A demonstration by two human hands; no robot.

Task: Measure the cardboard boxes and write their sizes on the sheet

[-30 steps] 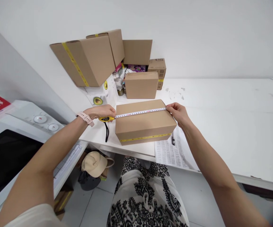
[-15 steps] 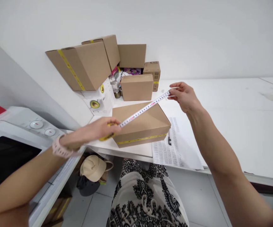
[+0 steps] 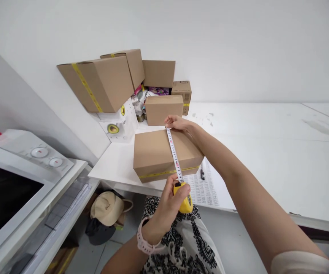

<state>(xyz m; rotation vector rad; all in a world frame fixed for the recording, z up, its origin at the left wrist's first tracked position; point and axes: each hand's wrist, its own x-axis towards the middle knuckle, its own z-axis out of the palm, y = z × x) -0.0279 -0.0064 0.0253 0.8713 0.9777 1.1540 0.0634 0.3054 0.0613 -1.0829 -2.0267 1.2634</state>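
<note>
My left hand (image 3: 173,198) grips the yellow case of a tape measure (image 3: 186,201) just in front of the table edge. The white blade runs away from me across the top of a brown cardboard box (image 3: 151,148) with yellow tape along its front side. At the box's far edge, my right hand (image 3: 177,122) pinches the blade's end between its fingers. The box lies flat on the white table (image 3: 267,160). Printed sheets (image 3: 210,190) lie partly under its right end, and a small black object (image 3: 202,174) rests on them.
Behind the box stand a smaller cardboard box (image 3: 164,110), jars (image 3: 140,116) and a carton with avocado pictures (image 3: 124,125). Larger taped boxes (image 3: 113,80) are stacked at the back left. A white microwave (image 3: 16,182) stands at the left; caps (image 3: 107,207) are below the table.
The tape has swung from lying diagonally along the box to running front to back across it. My left hand came right and nearer; my right hand moved left to the far edge.
</note>
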